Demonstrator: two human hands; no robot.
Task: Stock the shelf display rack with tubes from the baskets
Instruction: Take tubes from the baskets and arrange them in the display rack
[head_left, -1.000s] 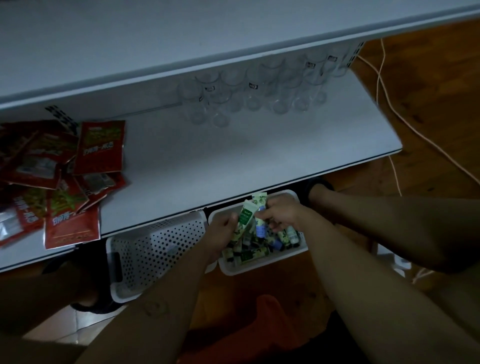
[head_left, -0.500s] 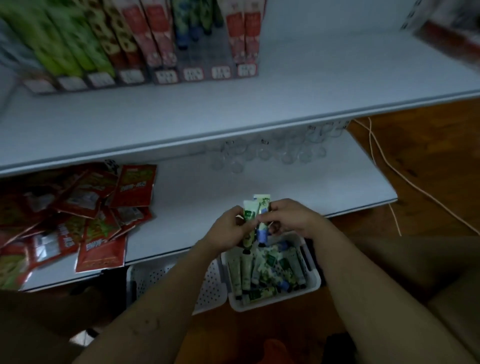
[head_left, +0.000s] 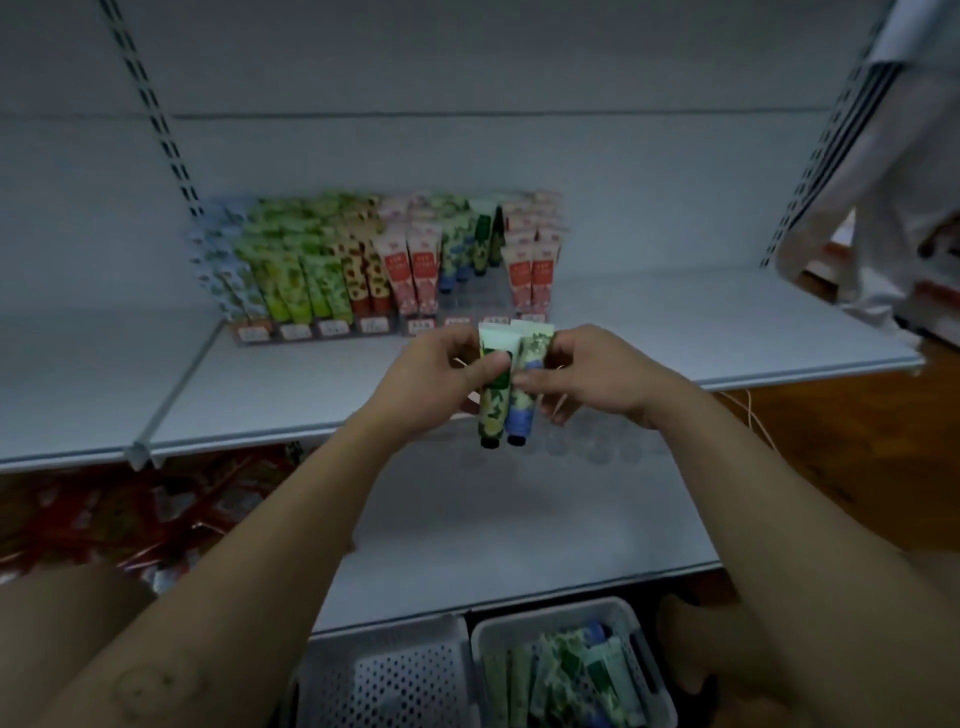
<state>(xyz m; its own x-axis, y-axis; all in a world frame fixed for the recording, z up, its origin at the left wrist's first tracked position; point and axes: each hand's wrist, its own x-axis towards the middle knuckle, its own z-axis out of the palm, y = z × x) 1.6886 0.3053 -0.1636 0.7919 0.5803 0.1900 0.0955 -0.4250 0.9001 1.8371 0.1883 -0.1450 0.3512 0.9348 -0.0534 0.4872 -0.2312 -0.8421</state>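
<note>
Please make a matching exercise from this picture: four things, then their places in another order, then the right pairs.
Things
1. leaf-print plastic tubes with black caps
2. clear plastic display rack
3. red foil packets
4. white perforated plastic basket holding tubes

Places
A. on the lower white shelf, left side
B. below the lower shelf's front edge
C. held between the left hand and the right hand
D. on the upper white shelf

Pairs: 1-C, 2-D, 3-A, 4-B
</note>
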